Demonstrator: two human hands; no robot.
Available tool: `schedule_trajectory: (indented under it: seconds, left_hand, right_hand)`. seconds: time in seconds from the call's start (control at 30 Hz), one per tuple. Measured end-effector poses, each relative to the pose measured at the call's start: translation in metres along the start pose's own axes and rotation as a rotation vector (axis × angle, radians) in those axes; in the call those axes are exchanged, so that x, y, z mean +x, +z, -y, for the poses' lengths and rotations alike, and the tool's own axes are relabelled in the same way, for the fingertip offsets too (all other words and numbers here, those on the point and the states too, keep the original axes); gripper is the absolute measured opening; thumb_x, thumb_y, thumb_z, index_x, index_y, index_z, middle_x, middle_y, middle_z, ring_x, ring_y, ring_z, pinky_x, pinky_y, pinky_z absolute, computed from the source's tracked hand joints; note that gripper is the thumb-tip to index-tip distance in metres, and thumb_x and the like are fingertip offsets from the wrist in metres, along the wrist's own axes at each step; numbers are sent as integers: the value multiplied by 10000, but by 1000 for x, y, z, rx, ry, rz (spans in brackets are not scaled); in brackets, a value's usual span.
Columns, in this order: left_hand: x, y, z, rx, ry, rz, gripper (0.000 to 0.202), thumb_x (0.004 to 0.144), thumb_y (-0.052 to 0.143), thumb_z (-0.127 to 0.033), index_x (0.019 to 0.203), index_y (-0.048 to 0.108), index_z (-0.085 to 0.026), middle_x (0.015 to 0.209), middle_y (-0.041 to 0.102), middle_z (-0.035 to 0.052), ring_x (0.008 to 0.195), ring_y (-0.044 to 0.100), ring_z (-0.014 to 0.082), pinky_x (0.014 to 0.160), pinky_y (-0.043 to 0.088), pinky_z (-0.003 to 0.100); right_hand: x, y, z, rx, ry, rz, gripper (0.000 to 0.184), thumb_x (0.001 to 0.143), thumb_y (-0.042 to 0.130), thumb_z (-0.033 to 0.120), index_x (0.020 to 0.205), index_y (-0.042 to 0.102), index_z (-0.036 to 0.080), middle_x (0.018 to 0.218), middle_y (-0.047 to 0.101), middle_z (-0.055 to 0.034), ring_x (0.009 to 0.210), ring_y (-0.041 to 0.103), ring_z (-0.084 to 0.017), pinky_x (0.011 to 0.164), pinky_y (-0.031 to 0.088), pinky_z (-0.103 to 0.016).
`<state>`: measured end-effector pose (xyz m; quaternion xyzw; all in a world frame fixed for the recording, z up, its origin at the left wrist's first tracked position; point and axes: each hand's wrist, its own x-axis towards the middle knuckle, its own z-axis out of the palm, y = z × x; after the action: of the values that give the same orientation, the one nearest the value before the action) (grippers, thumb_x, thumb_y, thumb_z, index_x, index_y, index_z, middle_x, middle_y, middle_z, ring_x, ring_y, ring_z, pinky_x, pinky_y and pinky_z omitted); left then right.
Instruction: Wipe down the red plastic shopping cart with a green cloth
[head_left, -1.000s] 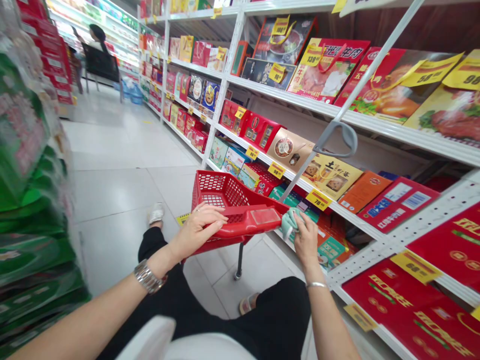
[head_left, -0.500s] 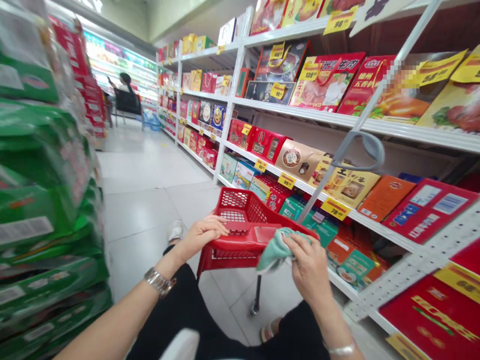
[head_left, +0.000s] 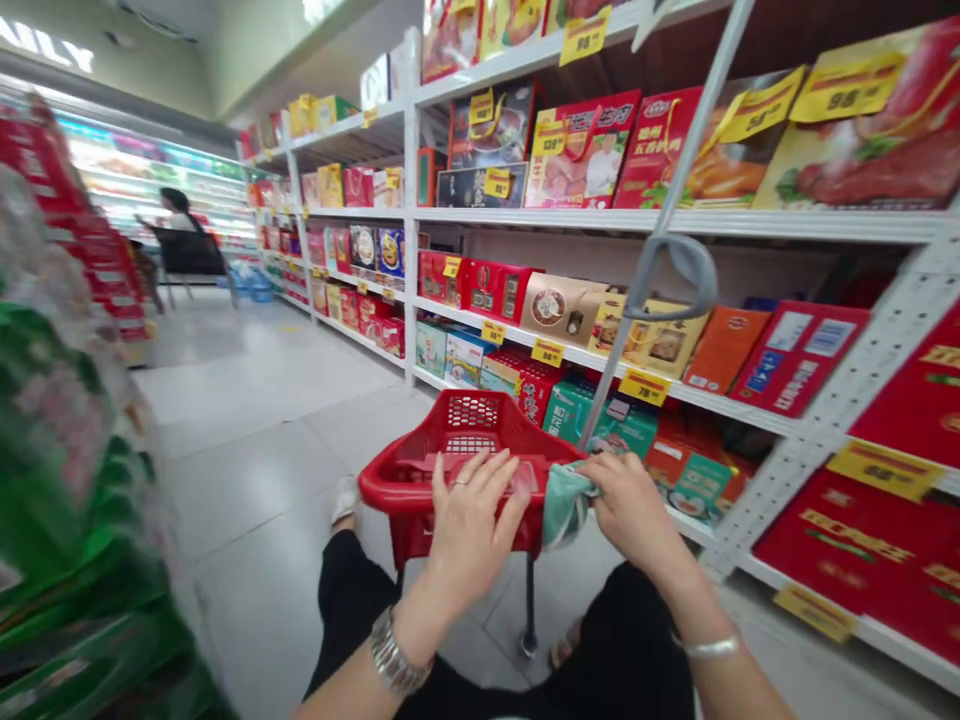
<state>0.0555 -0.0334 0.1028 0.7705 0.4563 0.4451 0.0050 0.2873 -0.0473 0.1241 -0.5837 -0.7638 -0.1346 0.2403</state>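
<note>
The left hand (head_left: 472,530) lies spread on the red basket (head_left: 465,425), now nearer the middle of its front rim and hiding part of it; the right hand (head_left: 634,510) pinches a green cloth (head_left: 564,505) against the rim, its upper part hidden by the fingers

Shelves (head_left: 570,218) with boxes (head_left: 562,310) along the right side, stacked bags (head_left: 52,480) at the left edge, shopping basket (head_left: 465,430) at lower middle, left hand (head_left: 472,530) on it, cloth (head_left: 562,505) at its right rim in right hand (head_left: 637,510), seated person (head_left: 184,250) far at upper left
</note>
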Motion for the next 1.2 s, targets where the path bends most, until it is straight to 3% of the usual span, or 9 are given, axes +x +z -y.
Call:
schedule_trajectory:
  seconds: [0.13,0.23,0.43,0.6,0.7,0.8,0.87,0.97,1.2]
  left_hand:
    - [-4,6,14,196,72,-103,314,966,511,-381,1165,736,-289,1212,750,49,1200,647,318,1198,145,631]
    - [-4,-3,37,277,215,-143,290,955,529,-353,1140,748,-314,1162,769,19,1184,661,295,1210,118,584]
    - [14,-22,90,252,351,-77,304,959,495,-366,1151,731,-373,1138,778,-16,1135,686,266,1196,177,567]
    - [37,-33,127,144,285,23,300,944,491,-442,1088,750,-397,1131,779,0,1218,634,330,1156,130,723]
    - [38,-29,115,136,204,-7,330,958,464,-442,1119,744,-375,1191,759,40,1306,565,364,1124,53,794]
    - [24,-12,79,84,198,21,422,1004,357,-362,1306,651,-341,1282,719,66,1323,562,313,1158,127,746]
    - [13,1,58,83,235,56,434,1007,342,-333,1310,652,-313,1271,725,72,1265,610,283,1186,160,693]
    - [2,10,47,183,251,17,410,995,389,-345,1245,699,-248,1169,763,110,1118,686,275,1208,167,640]
    - [8,1,70,272,190,-40,391,994,397,-313,1123,758,-241,1141,770,118,1173,646,319,1197,140,674]
  right_hand:
    - [-27,2,22,134,-74,-103,537,756,468,-23,1144,712,258,1141,698,-63,992,530,-239,870,424,-389]
    - [-42,23,6,234,-129,-266,566,805,450,9,1262,665,264,1251,672,-70,1127,542,-251,984,424,-447]
    - [-50,65,-48,406,221,-320,417,824,496,66,1074,767,260,1096,738,-80,1018,639,-243,901,519,-420]
    - [-43,69,-16,547,232,-533,464,849,587,156,1283,684,289,1313,652,-97,1218,598,-269,1024,506,-450]
    - [-34,78,28,539,93,-522,548,895,565,157,1424,571,300,1431,577,-102,1301,545,-270,1096,469,-475]
    - [-28,97,62,475,-39,-519,651,920,481,92,1535,419,297,1526,497,-90,1446,391,-276,1178,379,-542]
    - [-29,113,71,449,-115,-523,685,922,450,58,1557,370,302,1541,485,-84,1484,334,-264,1194,354,-567]
    - [-41,137,62,455,-163,-473,650,907,464,47,1501,462,312,1488,549,-78,1416,436,-255,1157,414,-549]
    - [-59,157,26,627,324,-477,646,775,408,13,1290,683,288,1291,681,-54,1193,622,-208,1039,533,-427]
